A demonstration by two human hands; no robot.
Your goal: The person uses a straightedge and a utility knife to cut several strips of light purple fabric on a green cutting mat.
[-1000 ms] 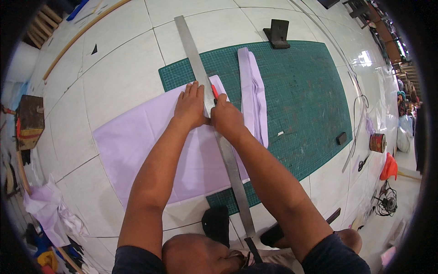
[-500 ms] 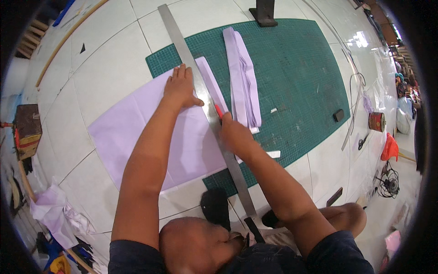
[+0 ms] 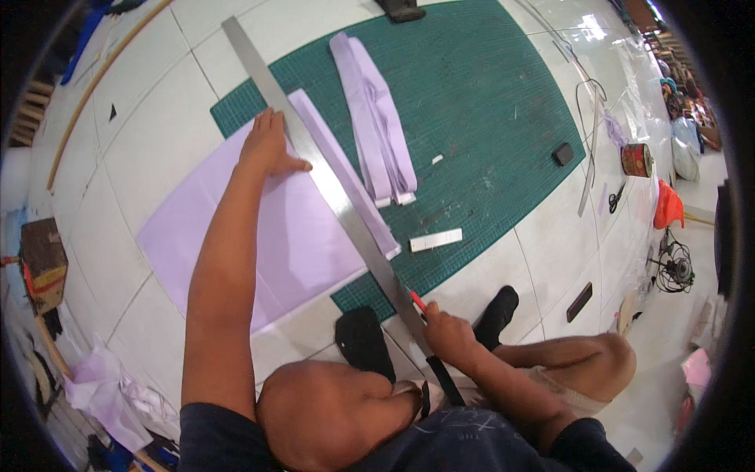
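White tiled floor, one green cutting mat, left hand flat on one steel ruler, right hand gripping one red cutter

A long steel ruler lies diagonally across a flat lilac fabric sheet, which rests partly on a green cutting mat. A narrow fabric strip lies just beside the ruler. A red cutter touches the ruler's near end
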